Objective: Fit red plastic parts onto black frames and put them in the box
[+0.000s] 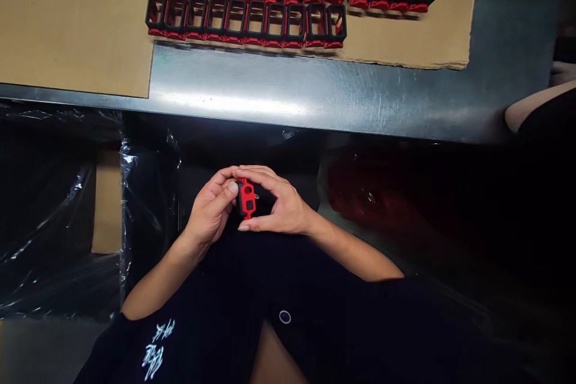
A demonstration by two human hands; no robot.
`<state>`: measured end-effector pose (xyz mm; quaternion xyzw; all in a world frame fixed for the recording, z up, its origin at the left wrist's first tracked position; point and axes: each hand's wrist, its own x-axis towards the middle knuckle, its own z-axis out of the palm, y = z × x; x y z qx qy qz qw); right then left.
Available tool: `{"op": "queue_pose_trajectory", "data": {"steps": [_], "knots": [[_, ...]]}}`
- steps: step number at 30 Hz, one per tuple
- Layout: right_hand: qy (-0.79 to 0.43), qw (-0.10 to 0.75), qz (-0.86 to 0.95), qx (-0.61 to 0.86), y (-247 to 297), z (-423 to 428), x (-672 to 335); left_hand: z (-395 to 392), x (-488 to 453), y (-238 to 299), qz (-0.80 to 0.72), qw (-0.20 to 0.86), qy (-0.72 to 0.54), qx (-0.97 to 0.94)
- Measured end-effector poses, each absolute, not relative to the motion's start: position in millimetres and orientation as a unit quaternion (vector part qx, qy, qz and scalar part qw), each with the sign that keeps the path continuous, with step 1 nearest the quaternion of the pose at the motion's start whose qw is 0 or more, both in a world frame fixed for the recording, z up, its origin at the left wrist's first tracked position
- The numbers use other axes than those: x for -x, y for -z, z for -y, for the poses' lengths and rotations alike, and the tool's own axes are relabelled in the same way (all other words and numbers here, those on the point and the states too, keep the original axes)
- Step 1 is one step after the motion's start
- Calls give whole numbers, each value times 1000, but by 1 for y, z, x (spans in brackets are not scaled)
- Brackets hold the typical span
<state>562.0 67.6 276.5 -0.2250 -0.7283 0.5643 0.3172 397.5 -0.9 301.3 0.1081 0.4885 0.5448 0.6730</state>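
Observation:
Between my hands, above my lap, is a small red and black plastic frame (248, 198) with a round hole and a squarish hole in its red face. My left hand (213, 204) grips its black side, thumb on the upper edge. Curved around the other side, my right hand (281, 201) has its fingers at the top of the frame and its thumb at the bottom. A small bit shows at the frame's right edge, too small to name. On the table, similar black and red frames (255, 23) stand in two rows.
A metal table (270, 87) runs across the view, with cardboard sheets (81, 30) on it. Below its edge hang black plastic bags (148, 192). Reddish things (373, 192) show dimly inside clear plastic at right. Part of another person's arm (535, 105) is at the right edge.

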Motion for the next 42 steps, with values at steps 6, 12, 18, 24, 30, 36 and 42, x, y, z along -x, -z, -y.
{"op": "queue_pose_trajectory", "data": {"steps": [6,12,18,24,30,36,42], "knots": [[-532,345,744,212,-274,-67,-561,3,-396,-301,-493,678,-534,-108],[-544,347,735,210,-274,-66,-562,6,-395,-301,-495,693,-511,-110],[-577,313,724,213,-272,-65,-564,10,-394,-298,-502,678,-522,-130],[-562,350,723,197,-271,-63,-566,15,-392,-296,-505,658,-529,-178],[-475,364,775,203,-272,-64,-568,20,-390,-302,-497,681,-475,-253],[-564,357,696,263,-279,-64,-582,22,-388,-304,-563,611,-463,-309],[-767,220,525,296,-290,-62,-586,17,-380,-309,-606,468,-424,-484]]}}
